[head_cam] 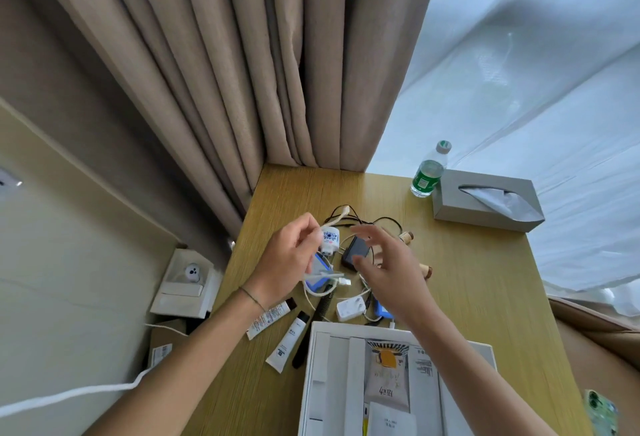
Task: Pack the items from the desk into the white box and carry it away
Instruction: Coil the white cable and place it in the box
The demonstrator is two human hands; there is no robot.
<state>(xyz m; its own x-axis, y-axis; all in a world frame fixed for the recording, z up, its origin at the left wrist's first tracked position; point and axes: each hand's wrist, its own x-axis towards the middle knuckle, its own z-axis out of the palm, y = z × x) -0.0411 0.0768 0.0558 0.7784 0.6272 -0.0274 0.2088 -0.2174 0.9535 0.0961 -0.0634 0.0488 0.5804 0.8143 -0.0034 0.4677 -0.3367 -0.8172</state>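
My left hand [289, 259] holds a small white charger plug [329, 239] above the desk, and a white cable [329, 280] hangs from it. My right hand [388, 266] hovers open beside it, fingers spread, over a dark adapter [355, 252] and tangled black and white cables [360, 219]. A white square charger [349, 309], a black comb [323, 304], two white tubes [270, 318] [287, 344] and blue devices [384, 311] lie on the wooden desk [467, 280]. The open white box [315, 366] stands at the near edge, holding a snack packet [388, 370] and papers.
A grey tissue box [485, 200] and a green-labelled water bottle [427, 172] stand at the back right of the desk. Beige curtains hang behind. A white carton [187, 283] and a thick white cable [69, 394] lie on the floor to the left. A phone [601, 408] lies at the lower right.
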